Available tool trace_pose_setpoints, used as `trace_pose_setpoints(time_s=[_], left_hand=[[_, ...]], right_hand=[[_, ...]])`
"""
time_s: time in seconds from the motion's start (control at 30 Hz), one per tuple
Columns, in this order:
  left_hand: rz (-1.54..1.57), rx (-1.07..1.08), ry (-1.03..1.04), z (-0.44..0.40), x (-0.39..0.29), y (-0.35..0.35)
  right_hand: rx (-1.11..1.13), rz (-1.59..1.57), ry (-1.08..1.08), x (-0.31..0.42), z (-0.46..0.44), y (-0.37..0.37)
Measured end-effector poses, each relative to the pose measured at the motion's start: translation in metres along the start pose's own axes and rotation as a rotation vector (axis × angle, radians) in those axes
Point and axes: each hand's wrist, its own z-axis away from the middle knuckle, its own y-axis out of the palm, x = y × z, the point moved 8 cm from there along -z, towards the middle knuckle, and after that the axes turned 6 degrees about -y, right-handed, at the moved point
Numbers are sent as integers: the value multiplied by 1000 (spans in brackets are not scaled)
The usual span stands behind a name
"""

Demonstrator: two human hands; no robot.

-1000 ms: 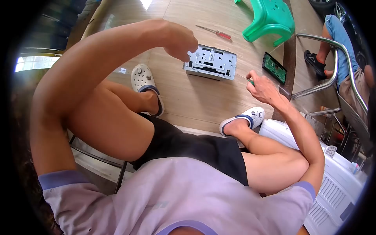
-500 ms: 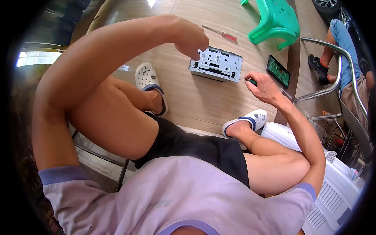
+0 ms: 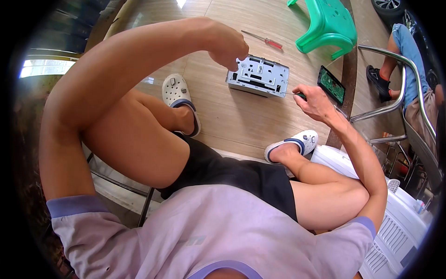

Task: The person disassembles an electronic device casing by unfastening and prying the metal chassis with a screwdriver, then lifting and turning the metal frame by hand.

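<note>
Presently, the right hand [image 3: 315,102] has its thumb and fingers closed around a green-handled screwdriver [image 3: 301,96], whose thin shaft points left to the near right corner of a metal device chassis [image 3: 267,76]; whether the tip touches is too small to tell. The left hand [image 3: 228,49] rests, fingers bent, at the chassis's left end; whether it grips or only steadies cannot be told. The chassis thus sits on the floor between both hands, its slotted plate facing up. Just right of the right hand lies a black-framed green circuit board [image 3: 331,85]. Beyond the left hand and to its right lies a red-handled screwdriver [image 3: 273,44]. Farther out, beyond the right hand, stands a green plastic stool [image 3: 329,25].
</note>
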Motion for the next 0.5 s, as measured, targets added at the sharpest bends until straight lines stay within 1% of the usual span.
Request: trace_pose_setpoints(time_s=[0.2, 0.5], left_hand=[[12, 14, -19, 5, 0, -2], [-7, 12, 1, 5, -2, -3]], right_hand=[[15, -14, 32, 2, -2, 0], [15, 2, 1, 8, -5, -1]])
